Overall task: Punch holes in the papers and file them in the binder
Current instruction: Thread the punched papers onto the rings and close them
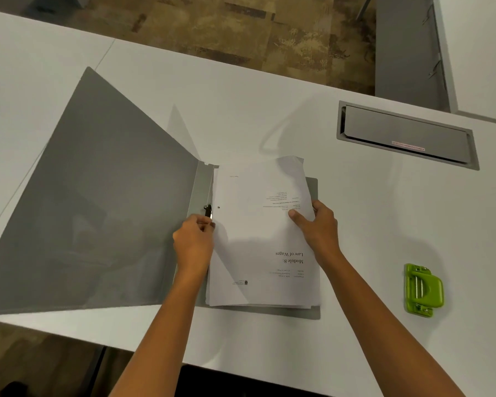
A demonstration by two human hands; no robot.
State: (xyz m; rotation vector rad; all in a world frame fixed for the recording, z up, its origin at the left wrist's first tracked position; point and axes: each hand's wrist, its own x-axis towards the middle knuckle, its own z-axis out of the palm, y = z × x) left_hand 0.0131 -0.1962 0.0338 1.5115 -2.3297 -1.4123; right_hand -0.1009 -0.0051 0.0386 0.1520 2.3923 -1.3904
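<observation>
Binder (103, 213): lies open on the surface (269, 116), its grey front cover swung out to the left, which leaves the spine and its metal clip (208, 210) open to reach.
Surface: white and broad; bare room to the right of the binder and beyond it, while the near edge runs close under the binder's bottom corner.
Papers (258, 233): a stack resting on the binder's back cover, printed side up, the punched edge turned toward the clip so the holes can meet it; one hole shows near that edge, and the far end lifts and curls.
Right hand (318, 224): grips the stack's right edge, thumb on top and fingers curled underneath, apparently steadying and steering it toward the spine.
Left hand (194, 242): at the spine, fingers pressed together around the clip, pinching it, probably working it into the holes.
Hole punch (423, 290): green, set aside well to the right, clear of both arms, so punching looks finished.
</observation>
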